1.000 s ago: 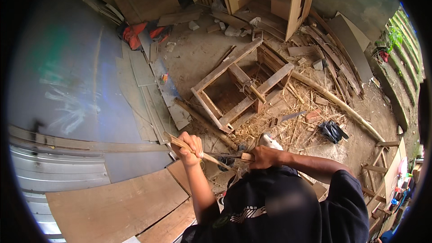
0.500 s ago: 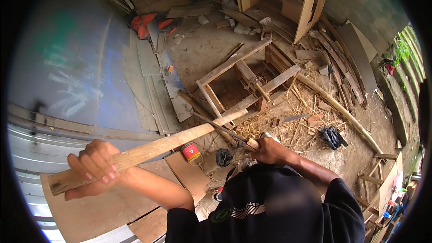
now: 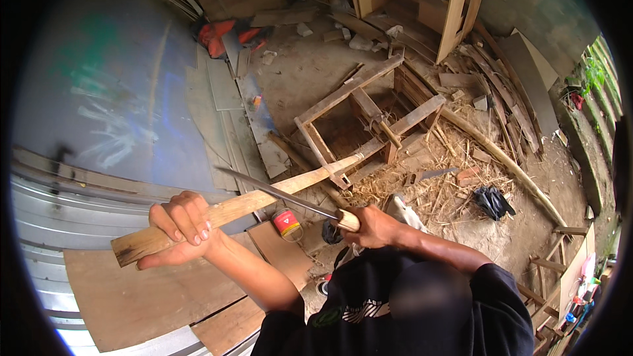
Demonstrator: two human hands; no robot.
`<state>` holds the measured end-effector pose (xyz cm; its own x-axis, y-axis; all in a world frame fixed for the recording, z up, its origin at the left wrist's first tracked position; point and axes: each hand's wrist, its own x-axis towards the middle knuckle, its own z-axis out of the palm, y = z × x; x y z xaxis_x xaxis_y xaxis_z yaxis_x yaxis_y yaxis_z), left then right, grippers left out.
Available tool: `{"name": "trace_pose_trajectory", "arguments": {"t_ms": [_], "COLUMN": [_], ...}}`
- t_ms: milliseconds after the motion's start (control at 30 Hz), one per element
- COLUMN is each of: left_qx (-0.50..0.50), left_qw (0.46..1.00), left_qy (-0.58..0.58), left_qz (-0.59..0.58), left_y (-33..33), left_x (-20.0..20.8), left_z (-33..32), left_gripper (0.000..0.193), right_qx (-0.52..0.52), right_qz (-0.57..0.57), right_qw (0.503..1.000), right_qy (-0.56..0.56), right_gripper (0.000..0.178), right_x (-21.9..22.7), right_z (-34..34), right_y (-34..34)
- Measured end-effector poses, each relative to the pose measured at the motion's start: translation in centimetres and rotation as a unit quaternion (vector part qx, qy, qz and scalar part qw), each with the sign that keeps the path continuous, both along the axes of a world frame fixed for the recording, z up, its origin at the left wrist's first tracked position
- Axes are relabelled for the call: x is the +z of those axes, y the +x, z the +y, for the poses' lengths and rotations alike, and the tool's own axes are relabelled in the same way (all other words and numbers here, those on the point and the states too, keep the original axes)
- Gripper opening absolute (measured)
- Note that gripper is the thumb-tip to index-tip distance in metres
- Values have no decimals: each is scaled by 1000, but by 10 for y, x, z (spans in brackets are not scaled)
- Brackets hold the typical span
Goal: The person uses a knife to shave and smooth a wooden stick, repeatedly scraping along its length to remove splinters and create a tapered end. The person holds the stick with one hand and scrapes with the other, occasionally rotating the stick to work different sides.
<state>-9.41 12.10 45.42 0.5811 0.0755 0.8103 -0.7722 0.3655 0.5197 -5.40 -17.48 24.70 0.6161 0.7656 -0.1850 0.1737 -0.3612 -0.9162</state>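
My left hand (image 3: pixel 181 229) is closed round the near end of a long pale wooden pole (image 3: pixel 254 203). The pole slants away to the right, its far end at a low wooden frame (image 3: pixel 349 95) on the ground. In my closed right hand (image 3: pixel 374 226) is the wooden handle of a machete (image 3: pixel 280 194). Its long dark blade points to the left and crosses over the middle of the pole. From this view I cannot tell whether the edge touches the wood.
Wood shavings (image 3: pixel 389 181) litter the ground round the frame. A handsaw (image 3: pixel 438 173) and a black plastic bag (image 3: pixel 493 203) lie to the right. Close to my left forearm stands a red and yellow tin (image 3: pixel 285 222). A long pole (image 3: pixel 504 161) stretches along the right, near stacked boards (image 3: pixel 494 92).
The machete has swung up and left, its blade now lying farther across the pole. My left hand and the pole's near end have shifted right and slightly away.
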Motion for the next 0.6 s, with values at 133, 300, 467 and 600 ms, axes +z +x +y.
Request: {"name": "trace_pose_trajectory", "arguments": {"t_ms": [133, 300, 467, 600], "left_qx": [52, 30, -11, -7], "left_qw": [998, 999, 1000, 1000], "left_qy": [-28, 2, 24, 21], "left_qz": [31, 15, -6, -7], "left_y": [-10, -10, -7, -13], "left_x": [-2, -2, -1, -2], "left_z": [1, 5, 9, 11], "left_gripper": [72, 73, 75, 80], "right_qx": [-64, 6, 9, -38], "right_qz": [137, 47, 43, 93], "right_qw": [978, 991, 999, 983], "right_qy": [-143, -122, -32, -156], "right_gripper": [31, 29, 34, 40], "right_x": [-44, -59, -54, -58], "right_z": [-17, -25, -21, -26], "right_y": [32, 28, 22, 22]}}
